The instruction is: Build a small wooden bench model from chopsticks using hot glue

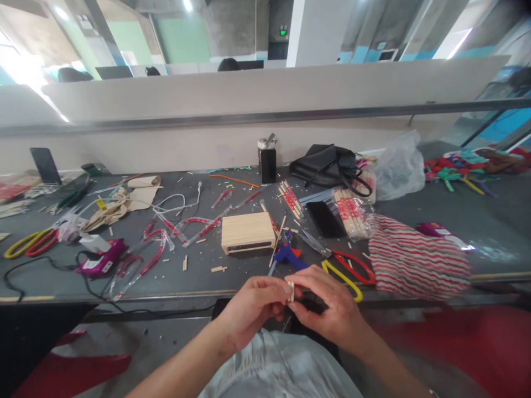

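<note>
Just off the table's front edge, my left hand [259, 304] and my right hand [329, 304] meet fingertip to fingertip. Between them they pinch a short piece of pale wooden stick [291, 291]; whether it is one piece or a few side by side, I cannot tell. Beyond my hands, a small box-like frame of wooden sticks [248, 229] stands on the table. A blue glue gun [288, 254] lies to its right, close to my right hand. Scissors with red and yellow handles [352, 269] rest farther right.
Striped red cloth [418, 257], a black phone [326, 219], bundled sticks [352, 213] and a black bag [323, 165] occupy the right side. Leftward lie red-marked plastic wrappers [153, 257], a purple box [103, 260] with cables, and another pair of scissors [31, 243]. Stick scraps are scattered about.
</note>
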Demonstrator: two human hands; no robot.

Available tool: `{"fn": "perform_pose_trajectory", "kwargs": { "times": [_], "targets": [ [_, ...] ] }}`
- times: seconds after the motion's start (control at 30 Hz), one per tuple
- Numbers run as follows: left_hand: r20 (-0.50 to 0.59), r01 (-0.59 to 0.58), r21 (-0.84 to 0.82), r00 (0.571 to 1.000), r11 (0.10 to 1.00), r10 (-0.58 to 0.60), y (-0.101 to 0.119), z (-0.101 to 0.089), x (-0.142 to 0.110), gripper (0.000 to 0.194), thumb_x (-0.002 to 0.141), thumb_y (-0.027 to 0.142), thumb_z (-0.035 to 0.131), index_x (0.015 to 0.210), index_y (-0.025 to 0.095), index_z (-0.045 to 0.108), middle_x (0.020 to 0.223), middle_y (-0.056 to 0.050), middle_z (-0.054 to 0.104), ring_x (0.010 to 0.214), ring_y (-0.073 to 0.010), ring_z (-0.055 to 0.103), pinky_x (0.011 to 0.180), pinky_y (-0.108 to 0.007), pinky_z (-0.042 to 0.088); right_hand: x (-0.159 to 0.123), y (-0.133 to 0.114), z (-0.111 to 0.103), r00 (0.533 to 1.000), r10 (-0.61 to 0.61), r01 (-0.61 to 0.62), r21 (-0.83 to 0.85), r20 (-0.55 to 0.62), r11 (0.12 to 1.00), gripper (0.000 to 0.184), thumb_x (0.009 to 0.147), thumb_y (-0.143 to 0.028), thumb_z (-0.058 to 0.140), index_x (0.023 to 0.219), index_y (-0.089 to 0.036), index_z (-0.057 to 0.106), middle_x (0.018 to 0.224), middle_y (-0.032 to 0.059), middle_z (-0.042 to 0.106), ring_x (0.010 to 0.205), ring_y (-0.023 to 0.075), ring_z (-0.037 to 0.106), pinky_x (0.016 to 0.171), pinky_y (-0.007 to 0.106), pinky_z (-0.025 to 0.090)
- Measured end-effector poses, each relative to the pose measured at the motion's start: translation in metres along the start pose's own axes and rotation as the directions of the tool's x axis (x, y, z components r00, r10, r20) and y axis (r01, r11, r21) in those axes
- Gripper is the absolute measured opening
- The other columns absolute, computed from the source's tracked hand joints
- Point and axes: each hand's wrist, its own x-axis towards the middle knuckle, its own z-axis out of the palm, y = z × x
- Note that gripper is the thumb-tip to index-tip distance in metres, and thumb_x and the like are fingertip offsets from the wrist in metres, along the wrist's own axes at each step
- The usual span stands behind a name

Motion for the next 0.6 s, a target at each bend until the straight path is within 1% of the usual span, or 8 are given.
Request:
{"fn": "perform_pose_trajectory", "kwargs": {
  "times": [0.13,0.23,0.3,0.37,0.43,0.5,0.57,0.6],
  "targets": [
    [-0.002,0.040,0.011,0.999,0.999,-0.040,0.003,-0.001,0.001,0.021,0.069,0.027,0.078,0.072,0.007,0.074,0.057,0.000,0.054,0.050,-0.0066,0.042,0.053,-0.022,0.033,0.000,0.001,0.000,0.999,-0.006,0.005,0.016,0.032,1.000,0.031,0.079,-0.010,0.063,0.108,-0.022,0.060,0.094,0.0040,0.064,0.088,0.0167,0.061,0.077,0.029,0.051],
    [-0.034,0.016,-0.023,0.999,1.000,-0.016,0.002,-0.002,0.003,0.019,0.065,0.026,0.080,0.070,0.009,0.074,0.052,0.001,0.051,0.049,-0.0065,0.042,0.052,-0.022,0.033,-0.001,0.002,0.001,0.999,0.013,-0.015,0.038,0.047,0.999,0.035,0.080,-0.012,0.062,0.113,-0.022,0.059,0.101,0.0048,0.064,0.093,0.0173,0.061,0.081,0.030,0.050],
    [-0.086,-0.037,-0.069,0.996,0.997,0.031,0.000,-0.002,0.004,0.017,0.065,0.025,0.081,0.069,0.010,0.074,0.052,0.002,0.051,0.050,-0.0066,0.042,0.053,-0.022,0.033,-0.003,0.000,0.003,0.995,0.092,-0.094,0.073,0.031,0.993,0.043,0.080,-0.015,0.064,0.122,-0.023,0.055,0.105,0.0051,0.064,0.094,0.0173,0.061,0.083,0.030,0.051],
    [-0.147,-0.098,-0.098,0.986,0.990,0.083,-0.003,-0.004,0.005,0.017,0.065,0.026,0.081,0.069,0.011,0.074,0.053,0.002,0.052,0.052,-0.0063,0.042,0.055,-0.021,0.033,-0.004,-0.002,0.006,0.973,0.232,-0.231,0.132,0.003,0.964,0.046,0.080,-0.021,0.066,0.125,-0.023,0.054,0.102,0.0045,0.065,0.088,0.0168,0.063,0.080,0.029,0.052],
    [-0.192,-0.156,-0.104,0.972,0.982,0.134,-0.006,-0.005,0.005,0.018,0.066,0.027,0.081,0.071,0.011,0.075,0.056,0.001,0.054,0.055,-0.0061,0.041,0.057,-0.020,0.033,-0.005,-0.005,0.010,0.921,0.389,-0.380,0.236,0.010,0.894,0.036,0.082,-0.028,0.064,0.117,-0.022,0.059,0.094,0.0036,0.067,0.080,0.0162,0.064,0.075,0.028,0.052],
    [-0.217,-0.195,-0.108,0.962,0.975,0.168,-0.008,-0.005,0.006,0.020,0.068,0.028,0.081,0.075,0.011,0.076,0.058,0.001,0.055,0.057,-0.0065,0.041,0.059,-0.019,0.034,-0.005,-0.007,0.016,0.860,0.504,-0.492,0.382,0.076,0.783,0.027,0.085,-0.035,0.062,0.107,-0.021,0.064,0.088,0.0036,0.069,0.078,0.0166,0.065,0.071,0.027,0.053],
    [-0.236,-0.223,-0.118,0.953,0.968,0.191,-0.010,-0.004,0.006,0.020,0.068,0.029,0.080,0.076,0.011,0.076,0.063,0.000,0.059,0.061,-0.0073,0.044,0.063,-0.020,0.036,-0.003,-0.009,0.023,0.814,0.560,-0.552,0.509,0.156,0.661,0.027,0.084,-0.040,0.063,0.101,-0.020,0.066,0.086,0.0042,0.070,0.079,0.0173,0.066,0.071,0.027,0.052],
    [-0.243,-0.234,-0.122,0.949,0.964,0.200,-0.011,-0.004,0.006,0.019,0.069,0.029,0.080,0.076,0.012,0.076,0.067,-0.001,0.062,0.063,-0.0076,0.045,0.064,-0.020,0.037,-0.002,-0.010,0.026,0.798,0.577,-0.567,0.545,0.175,0.618,0.028,0.083,-0.042,0.064,0.098,-0.019,0.067,0.084,0.0040,0.070,0.078,0.0170,0.065,0.070,0.026,0.052]
  ]
}}
